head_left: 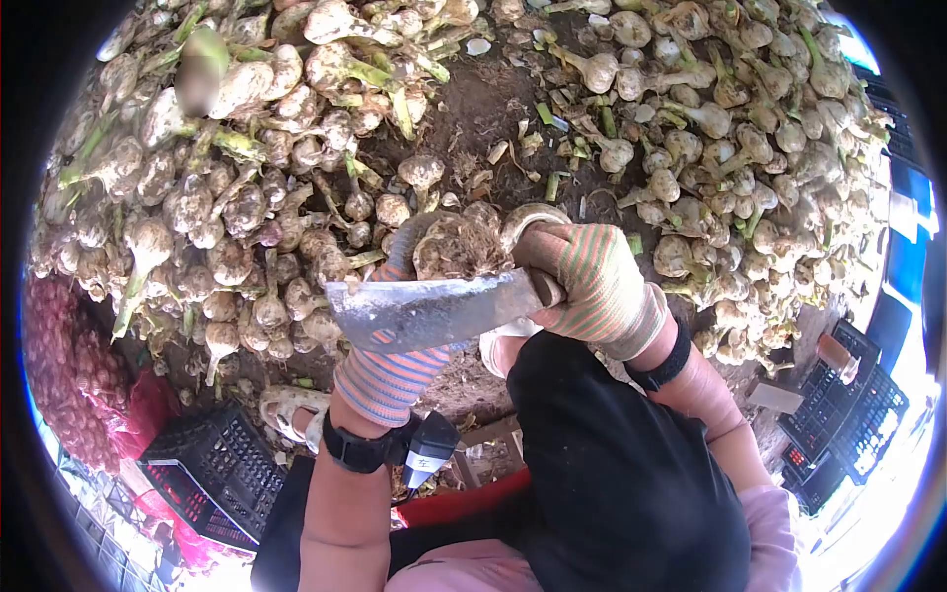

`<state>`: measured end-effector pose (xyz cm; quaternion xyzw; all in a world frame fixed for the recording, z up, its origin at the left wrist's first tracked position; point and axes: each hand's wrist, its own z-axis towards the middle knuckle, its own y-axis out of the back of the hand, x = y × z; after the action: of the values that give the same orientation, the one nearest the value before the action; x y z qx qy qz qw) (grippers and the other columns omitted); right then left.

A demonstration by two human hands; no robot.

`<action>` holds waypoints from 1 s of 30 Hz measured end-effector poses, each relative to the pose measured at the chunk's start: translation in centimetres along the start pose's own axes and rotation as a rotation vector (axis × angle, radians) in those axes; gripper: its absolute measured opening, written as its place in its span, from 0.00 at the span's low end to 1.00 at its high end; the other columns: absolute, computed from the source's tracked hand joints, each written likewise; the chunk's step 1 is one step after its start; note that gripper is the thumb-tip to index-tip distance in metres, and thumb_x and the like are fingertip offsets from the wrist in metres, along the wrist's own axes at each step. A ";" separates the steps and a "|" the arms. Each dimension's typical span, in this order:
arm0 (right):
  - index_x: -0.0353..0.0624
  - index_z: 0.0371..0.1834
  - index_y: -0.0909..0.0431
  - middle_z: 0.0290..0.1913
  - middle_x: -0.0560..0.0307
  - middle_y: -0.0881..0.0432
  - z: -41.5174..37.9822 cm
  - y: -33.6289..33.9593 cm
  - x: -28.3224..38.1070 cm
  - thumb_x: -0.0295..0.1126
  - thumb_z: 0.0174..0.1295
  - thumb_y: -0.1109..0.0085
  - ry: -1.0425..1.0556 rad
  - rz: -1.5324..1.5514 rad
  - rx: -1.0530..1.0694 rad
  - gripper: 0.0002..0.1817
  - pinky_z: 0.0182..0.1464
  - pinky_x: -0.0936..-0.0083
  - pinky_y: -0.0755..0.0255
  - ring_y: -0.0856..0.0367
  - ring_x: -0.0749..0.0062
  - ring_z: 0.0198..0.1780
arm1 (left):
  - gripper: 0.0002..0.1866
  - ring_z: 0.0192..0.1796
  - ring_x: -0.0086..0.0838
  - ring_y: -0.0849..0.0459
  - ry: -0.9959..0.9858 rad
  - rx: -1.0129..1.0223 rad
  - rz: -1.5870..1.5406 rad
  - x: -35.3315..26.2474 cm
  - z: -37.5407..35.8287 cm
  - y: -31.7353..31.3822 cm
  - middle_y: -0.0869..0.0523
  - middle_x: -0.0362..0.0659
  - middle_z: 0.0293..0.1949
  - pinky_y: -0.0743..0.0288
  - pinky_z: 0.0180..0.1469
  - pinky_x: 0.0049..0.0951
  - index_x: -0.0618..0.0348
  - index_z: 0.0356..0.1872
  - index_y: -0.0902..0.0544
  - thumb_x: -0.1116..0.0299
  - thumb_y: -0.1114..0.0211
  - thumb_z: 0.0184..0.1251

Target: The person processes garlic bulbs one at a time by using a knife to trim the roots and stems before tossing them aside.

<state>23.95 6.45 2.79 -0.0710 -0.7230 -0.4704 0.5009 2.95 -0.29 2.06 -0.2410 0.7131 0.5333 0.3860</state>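
Your left hand (402,367), in a blue-and-orange striped knit glove, is curled around a round, soil-stained garlic bulb (462,247) with a tuft of brown roots; the blade hides part of this grip. Your right hand (597,276), in a green-and-orange striped knit glove, is wrapped firmly around the handle of a broad, dark steel cleaver (429,314). The bulb is held above your lap, just beyond the blade, with its roots toward you; whether steel touches roots cannot be told from this view. The step in hand appears to be root trimming. The next move, by judgement, calls for a steady bulb, the blade aligned at the root base, and the left fingers kept out of the cutting path. Loose garlic lies in a large left heap (222,192) and a large right heap (740,173), with brown soil (469,113) and scraps between them. Note the containers: at your far left, a red mesh sack (74,370) holds many rounded pieces, apparently bulbs. Near it is a black slatted plastic crate (232,449); red shows through its slats, but its contents cannot be identified. At your right is a second black lattice plastic crate (873,409), with a pale brown block (837,357) at its upper edge; its interior is not clear enough to read.
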 end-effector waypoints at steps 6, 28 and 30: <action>0.49 0.34 0.23 0.28 0.54 0.24 -0.5 0.0 0.0 0.36 0.35 0.36 -0.034 -0.080 0.017 0.18 0.38 0.63 0.29 0.23 0.54 0.36 | 0.30 0.43 0.25 0.18 -0.081 0.057 0.185 -0.6 -0.9 0.1 0.19 0.44 0.45 0.23 0.46 0.28 0.56 0.52 0.27 0.73 0.26 0.45; 0.44 0.30 0.24 0.25 0.51 0.25 -2.0 -0.3 -2.3 0.38 0.38 0.32 -0.145 0.021 -0.019 0.16 0.31 0.66 0.28 0.22 0.52 0.28 | 0.39 0.48 0.28 0.20 0.105 -0.054 -0.207 -3.7 0.8 1.0 0.21 0.42 0.45 0.28 0.55 0.29 0.58 0.59 0.38 0.72 0.26 0.45; 0.46 0.33 0.24 0.27 0.53 0.24 -1.9 -0.4 -1.7 0.37 0.35 0.35 -0.144 -0.027 0.043 0.18 0.35 0.62 0.28 0.23 0.52 0.33 | 0.36 0.48 0.29 0.20 -0.007 0.037 -0.097 -2.5 0.8 0.9 0.21 0.42 0.46 0.29 0.55 0.30 0.58 0.58 0.37 0.70 0.27 0.47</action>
<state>25.77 5.42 1.32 -0.0842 -0.7680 -0.4553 0.4425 3.98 0.55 4.45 -0.2663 0.7091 0.5013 0.4184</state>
